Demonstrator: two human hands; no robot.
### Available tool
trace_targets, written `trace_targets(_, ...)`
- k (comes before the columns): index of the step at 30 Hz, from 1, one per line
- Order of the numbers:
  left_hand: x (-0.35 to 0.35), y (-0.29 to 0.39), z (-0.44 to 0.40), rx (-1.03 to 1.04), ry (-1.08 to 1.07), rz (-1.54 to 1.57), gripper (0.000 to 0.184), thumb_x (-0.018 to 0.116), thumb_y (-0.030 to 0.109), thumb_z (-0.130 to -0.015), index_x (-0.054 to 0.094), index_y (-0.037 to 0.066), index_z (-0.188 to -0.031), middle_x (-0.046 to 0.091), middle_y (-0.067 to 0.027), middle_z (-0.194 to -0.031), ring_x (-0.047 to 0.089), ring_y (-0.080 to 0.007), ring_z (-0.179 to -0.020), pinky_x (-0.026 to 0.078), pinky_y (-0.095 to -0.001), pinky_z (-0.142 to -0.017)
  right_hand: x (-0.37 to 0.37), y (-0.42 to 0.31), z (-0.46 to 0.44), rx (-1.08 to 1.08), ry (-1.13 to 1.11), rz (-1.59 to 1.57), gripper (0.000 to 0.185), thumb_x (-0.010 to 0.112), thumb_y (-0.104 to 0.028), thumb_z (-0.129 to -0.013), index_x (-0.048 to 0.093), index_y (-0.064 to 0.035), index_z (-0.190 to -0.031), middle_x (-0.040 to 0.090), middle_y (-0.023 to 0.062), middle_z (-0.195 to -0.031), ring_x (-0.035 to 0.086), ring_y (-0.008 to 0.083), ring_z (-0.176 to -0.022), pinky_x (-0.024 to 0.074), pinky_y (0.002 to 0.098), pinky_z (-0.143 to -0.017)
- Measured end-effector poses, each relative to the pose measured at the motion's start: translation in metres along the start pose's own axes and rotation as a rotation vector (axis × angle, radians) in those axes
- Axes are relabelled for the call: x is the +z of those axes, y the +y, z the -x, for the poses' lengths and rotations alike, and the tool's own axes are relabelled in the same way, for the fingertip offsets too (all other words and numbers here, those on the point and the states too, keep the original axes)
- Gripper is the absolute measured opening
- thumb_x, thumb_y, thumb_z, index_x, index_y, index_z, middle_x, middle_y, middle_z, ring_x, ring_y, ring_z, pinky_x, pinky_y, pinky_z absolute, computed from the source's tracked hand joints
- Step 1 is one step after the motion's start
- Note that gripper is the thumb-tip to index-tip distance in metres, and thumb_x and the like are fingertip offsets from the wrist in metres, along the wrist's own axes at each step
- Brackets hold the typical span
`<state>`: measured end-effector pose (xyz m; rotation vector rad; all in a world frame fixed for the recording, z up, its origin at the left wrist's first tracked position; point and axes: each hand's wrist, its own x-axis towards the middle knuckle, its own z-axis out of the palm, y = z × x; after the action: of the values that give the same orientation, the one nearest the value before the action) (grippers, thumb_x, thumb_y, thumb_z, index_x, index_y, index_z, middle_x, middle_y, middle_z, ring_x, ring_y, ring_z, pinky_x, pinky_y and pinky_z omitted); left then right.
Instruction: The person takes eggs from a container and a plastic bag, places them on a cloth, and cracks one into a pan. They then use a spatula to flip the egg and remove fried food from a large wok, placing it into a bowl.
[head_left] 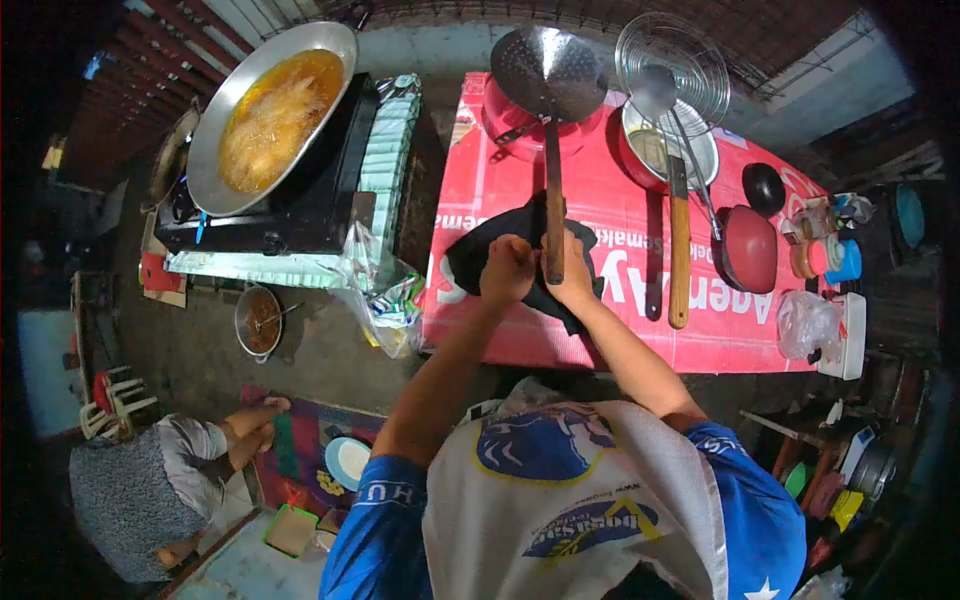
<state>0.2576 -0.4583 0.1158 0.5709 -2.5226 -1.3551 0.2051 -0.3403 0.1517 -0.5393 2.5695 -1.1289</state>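
A black cloth (480,248) lies bunched on the red printed table cover, and both my hands are on it. My left hand (508,270) is closed, its curled fingers at the cloth. Beside it, my right hand (570,270) is also closed on the cloth, partly covered by the wooden handle of a perforated skimmer (552,75). The skimmer's dark head rests over a pink basin (490,125), and its handle points toward me above the cloth. Whether my right fingers touch that handle is hidden.
At left, a large wok (205,160) of bubbling oil sits on a stove (270,235). To the right are a pot (710,155), a wire strainer (690,60), a red bowl (750,250) and jars (815,257). A person (150,490) sits low at left.
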Motion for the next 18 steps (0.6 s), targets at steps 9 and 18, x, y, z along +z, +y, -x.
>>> trace_targets(9,-0.007,0.037,0.004,-0.062,-0.139,-0.314,0.05,0.06,0.024,-0.07,0.037,0.012,-0.113,0.042,-0.0111,-0.107,0.053,-0.0331,-0.092,0.046,-0.0428,-0.072,0.001,-0.011,0.01,-0.071,0.074,0.228,0.061,0.061,-0.014,-0.064,0.032,-0.0043,-0.117,0.041,0.0174,-0.108,0.04,0.0355,-0.098,0.0375,0.0432,-0.081)
trace_targets(18,-0.043,0.029,0.035,0.022,0.081,-0.123,0.068,0.07,0.017,-0.061,0.036,-0.001,-0.117,0.042,-0.0178,-0.111,0.04,-0.0305,-0.104,0.034,-0.0351,-0.09,0.014,0.038,0.01,-0.638,0.101,0.572,0.04,0.047,-0.009,-0.071,0.042,0.0007,-0.109,0.045,0.0235,-0.093,0.039,0.0426,-0.1,0.0349,0.0479,-0.08)
